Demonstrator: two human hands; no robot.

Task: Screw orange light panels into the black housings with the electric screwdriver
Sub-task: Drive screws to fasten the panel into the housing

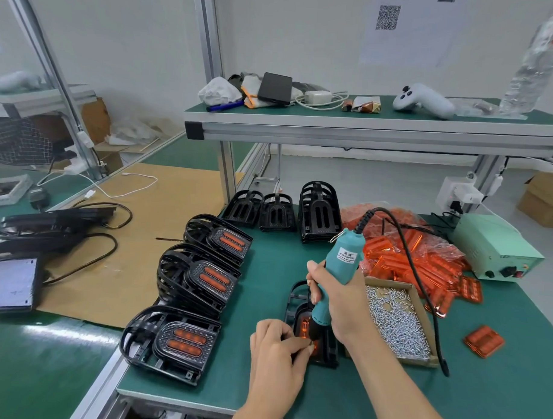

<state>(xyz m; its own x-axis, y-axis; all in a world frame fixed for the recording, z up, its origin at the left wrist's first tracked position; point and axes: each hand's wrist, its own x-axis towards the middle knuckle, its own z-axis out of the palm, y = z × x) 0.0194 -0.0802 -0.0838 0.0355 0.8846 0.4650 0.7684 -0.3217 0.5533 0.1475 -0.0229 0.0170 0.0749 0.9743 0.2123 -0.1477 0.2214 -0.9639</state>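
Note:
My right hand [341,301] grips a teal electric screwdriver [340,265], held nearly upright with its tip down on an orange light panel [305,328] seated in a black housing [297,294] on the green mat. My left hand [276,344] is closed at the housing's near-left side, fingers pinched beside the driver tip; what they pinch is too small to tell. Three stacks of finished housings with orange panels [183,341] [210,279] [228,240] sit to the left. Empty black housings [319,210] [276,214] stand at the back.
A cardboard tray of silver screws [396,323] lies right of my right hand. Behind it is a pile of bagged orange panels [417,261], with a loose one [483,340] at the right. A pale green power supply [493,248] stands far right. The driver's black cable [423,286] loops over the tray.

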